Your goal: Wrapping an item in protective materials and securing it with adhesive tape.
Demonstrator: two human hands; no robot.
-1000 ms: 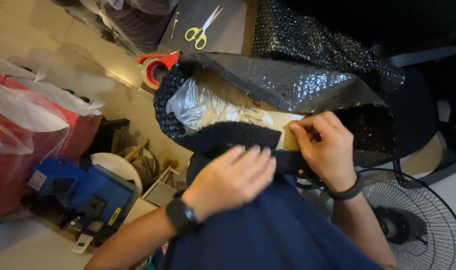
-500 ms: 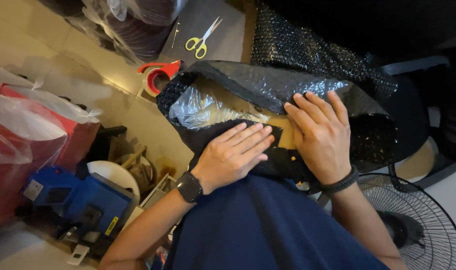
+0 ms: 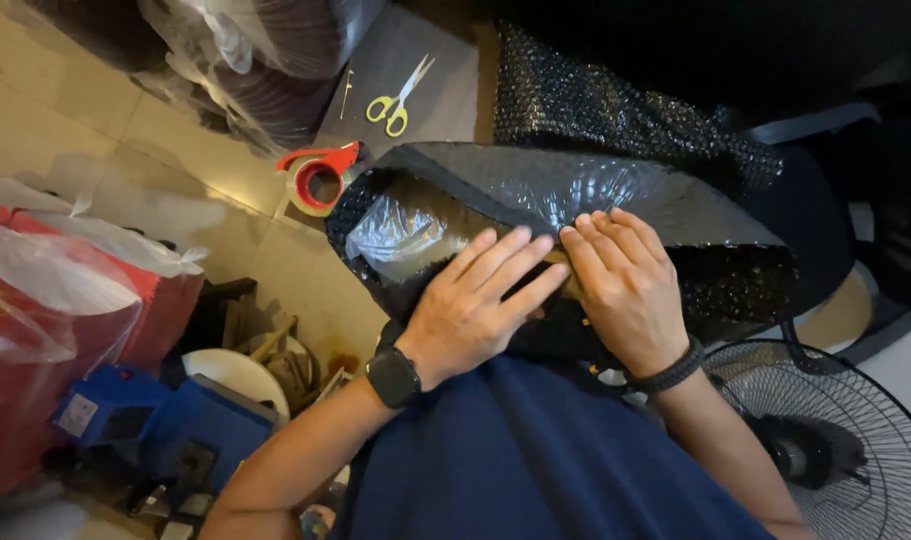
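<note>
A bundle wrapped in black bubble wrap [image 3: 615,190] lies across my lap, with crinkled clear plastic [image 3: 400,235] showing at its left end. My left hand [image 3: 475,305], a dark watch on its wrist, lies flat on the near side of the bundle with fingers stretched out. Right beside it, my right hand [image 3: 625,290], wearing a black wristband, presses flat on the wrap; the fingertips of the two hands nearly touch. Neither hand grips anything. What is inside the wrap is mostly hidden.
A red tape dispenser [image 3: 320,178] and yellow-handled scissors [image 3: 400,98] lie on the floor beyond the bundle. More black bubble wrap [image 3: 625,110] sits behind. A standing fan [image 3: 835,440] is at right; a blue stool [image 3: 165,430] and red plastic-covered bags [image 3: 55,320] are at left.
Both hands have slid forward and flattened on the bundle. The black wrap now covers the tan item that showed between them earlier.
</note>
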